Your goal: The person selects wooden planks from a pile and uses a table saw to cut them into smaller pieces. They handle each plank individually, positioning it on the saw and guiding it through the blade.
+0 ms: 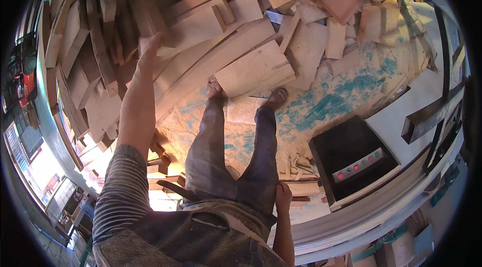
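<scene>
The fingers of the left hand (149, 44) are at the near end of a brown board (144, 8), but I can't tell if they grip it, while the right hand (283, 195) hangs by the right leg (266, 136) with its fingers curled, and I can't tell if they hold anything. The board is in a big, messy heap of wood (256, 69), next to a green floor (319, 109) with sawdust (187, 119) on it. I think that board isn't out yet, and lots of wood is left.
</scene>
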Demonstrator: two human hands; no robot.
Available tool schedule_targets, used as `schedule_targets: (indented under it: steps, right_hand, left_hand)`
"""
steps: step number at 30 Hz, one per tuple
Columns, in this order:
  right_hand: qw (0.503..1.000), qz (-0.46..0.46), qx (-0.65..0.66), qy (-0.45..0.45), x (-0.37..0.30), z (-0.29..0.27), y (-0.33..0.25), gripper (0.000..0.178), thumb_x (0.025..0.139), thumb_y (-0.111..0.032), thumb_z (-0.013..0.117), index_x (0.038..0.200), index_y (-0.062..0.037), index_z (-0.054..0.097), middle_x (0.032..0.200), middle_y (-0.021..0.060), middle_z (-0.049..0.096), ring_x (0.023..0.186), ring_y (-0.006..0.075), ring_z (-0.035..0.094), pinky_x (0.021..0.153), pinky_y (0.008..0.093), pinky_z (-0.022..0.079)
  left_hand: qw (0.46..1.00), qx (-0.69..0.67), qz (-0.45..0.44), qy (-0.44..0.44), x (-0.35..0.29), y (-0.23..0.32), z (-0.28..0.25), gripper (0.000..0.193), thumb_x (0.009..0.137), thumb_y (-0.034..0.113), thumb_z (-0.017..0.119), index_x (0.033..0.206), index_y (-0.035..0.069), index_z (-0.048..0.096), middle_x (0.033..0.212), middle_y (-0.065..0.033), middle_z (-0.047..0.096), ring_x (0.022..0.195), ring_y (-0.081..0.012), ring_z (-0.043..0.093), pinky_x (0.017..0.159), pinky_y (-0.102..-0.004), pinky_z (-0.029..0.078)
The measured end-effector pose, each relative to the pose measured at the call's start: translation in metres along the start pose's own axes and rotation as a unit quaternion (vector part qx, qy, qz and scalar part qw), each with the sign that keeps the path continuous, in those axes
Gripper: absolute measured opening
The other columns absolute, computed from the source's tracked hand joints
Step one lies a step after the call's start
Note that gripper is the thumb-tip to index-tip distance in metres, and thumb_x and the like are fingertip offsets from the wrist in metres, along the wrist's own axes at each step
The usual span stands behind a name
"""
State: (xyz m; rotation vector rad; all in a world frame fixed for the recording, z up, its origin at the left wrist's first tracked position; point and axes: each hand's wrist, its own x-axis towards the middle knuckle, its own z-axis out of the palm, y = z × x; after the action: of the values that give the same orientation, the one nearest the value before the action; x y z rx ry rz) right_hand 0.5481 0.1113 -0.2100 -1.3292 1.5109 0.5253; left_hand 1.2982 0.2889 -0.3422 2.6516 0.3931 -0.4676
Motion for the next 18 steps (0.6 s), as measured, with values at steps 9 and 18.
schedule_targets:
  steps: [9, 18]
  right_hand:
    - [1.0, -0.011, 0.018, -0.007, -0.013, 0.002, 0.04, 0.036, 0.095, -0.021, 0.057, 0.116, 0.0048, 0.07, 0.103, 0.0187, 0.073, 0.097, 0.0278, 0.07, 0.086, 0.0376, 0.053]
    - [0.999, 0.041, -0.025, -0.018, -0.002, 0.027, 0.011, 0.036, 0.1, -0.017, 0.046, 0.121, 0.0029, 0.069, 0.115, 0.0222, 0.071, 0.108, 0.0359, 0.067, 0.096, 0.0415, 0.049]
  left_hand:
    - [1.0, 0.003, -0.016, 0.002, -0.043, 0.021, -0.018, 0.049, 0.071, 0.043, 0.082, 0.087, -0.003, 0.077, 0.08, -0.009, 0.074, 0.076, -0.0186, 0.068, 0.077, -0.035, 0.053]
    - [0.999, 0.003, 0.023, -0.024, -0.013, -0.003, -0.006, 0.054, 0.069, 0.046, 0.083, 0.088, -0.004, 0.077, 0.088, -0.0136, 0.075, 0.087, -0.022, 0.07, 0.081, -0.0354, 0.053]
